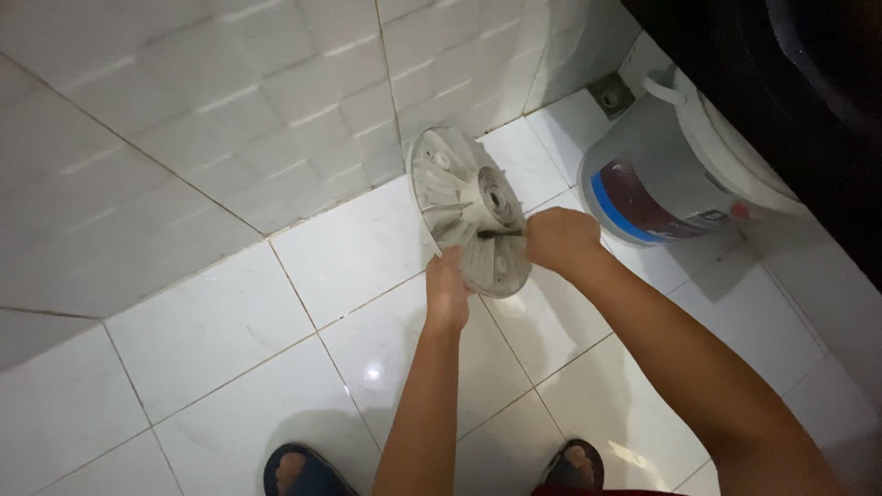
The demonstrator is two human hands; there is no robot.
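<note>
Left hand [447, 287]: closed on the lower rim of the round grey ribbed plastic disc [467, 209], held tilted above the white tiled floor [220, 331].
Right hand [559, 237]: clenched around a thin dark tool [499, 233] set at the disc's hub.
Technique: disc is best kept steady, tool square to hub.
Nearby: grey plastic bucket [663, 167], well apart.

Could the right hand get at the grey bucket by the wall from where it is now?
Probably yes: the bucket stands just beyond the right hand with bare floor between, though that hand holds a thin tool against the round disc.
</note>
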